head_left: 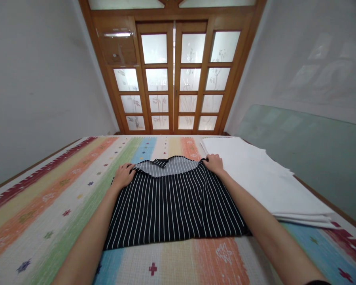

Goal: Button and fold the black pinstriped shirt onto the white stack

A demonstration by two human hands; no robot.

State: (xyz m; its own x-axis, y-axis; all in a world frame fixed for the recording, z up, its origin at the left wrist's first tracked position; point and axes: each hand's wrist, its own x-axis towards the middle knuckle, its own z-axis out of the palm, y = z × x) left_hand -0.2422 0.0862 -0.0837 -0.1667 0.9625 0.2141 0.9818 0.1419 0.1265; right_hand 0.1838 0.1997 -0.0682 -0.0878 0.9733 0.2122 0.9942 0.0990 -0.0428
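Note:
A black garment with thin white stripes, seemingly a top, lies spread on the striped cloth. Its wide opening faces away from me and shows the paler grey inside, with a small striped flap of fabric at the back edge. At the opening's left end, my left hand has its fingers curled over the fabric. My right hand pinches the edge at the opposite end, its fingertips partly hidden. Both forearms reach along the garment's sides.
A colourful striped cloth covers the surface beneath. White folded sheets lie stacked at the right. Beyond the far edge stand wooden doors with glass panes. A pale green panel leans along the right wall.

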